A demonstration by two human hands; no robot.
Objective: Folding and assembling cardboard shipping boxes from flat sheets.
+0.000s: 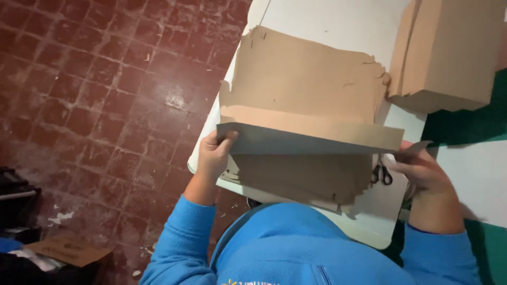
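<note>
A large sheet of brown kraft paper (306,79) with torn edges lies across a white table (338,21). Its near part is folded up and back toward me, showing a greyish underside (296,142). My left hand (214,153) pinches the left end of the fold, thumb on top. At the right end, my right hand (420,169) grips the fold's corner. Both arms wear blue sleeves. Black-handled scissors (381,174) lie on the table just left of my right hand, partly hidden under the paper.
A brown cardboard box (449,47) stands at the table's far right. Dark red tiled floor (95,95) spreads to the left, with a flat cardboard piece (68,248) and dark clutter at the lower left. A green and white wall (475,158) is at right.
</note>
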